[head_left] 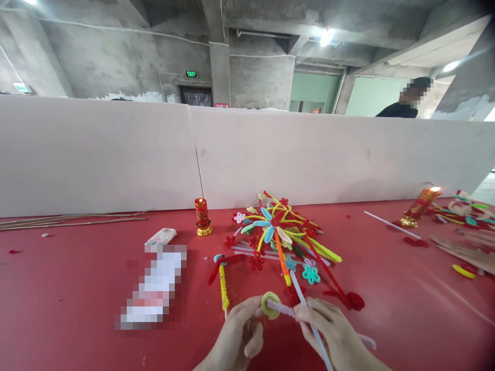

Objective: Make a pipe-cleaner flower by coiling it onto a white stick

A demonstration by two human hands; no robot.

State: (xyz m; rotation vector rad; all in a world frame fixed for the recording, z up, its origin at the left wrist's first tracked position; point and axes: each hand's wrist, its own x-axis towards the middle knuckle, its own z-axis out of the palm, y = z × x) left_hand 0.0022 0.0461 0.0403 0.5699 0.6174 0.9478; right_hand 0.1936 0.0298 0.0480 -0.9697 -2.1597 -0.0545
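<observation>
My left hand has its fingertips closed at the left edge of a pale yellow-green pipe cleaner ring. From the ring's middle a pale pink pipe cleaner runs to my right hand. The fingers of that hand pinch the pink pipe cleaner along with a long white stick, which looks like a glue stick and slants across the hand. Just beyond lies a heap of pipe cleaner flowers, among them a blue, red and white flower on an orange stem and a turquoise flower.
A lit red candle stands behind the yellow-wrapped stem. Another lit candle leans at the right, near more pipe cleaners. A white packet and a blurred sheet lie left. A white partition closes the red table's back; a person is beyond.
</observation>
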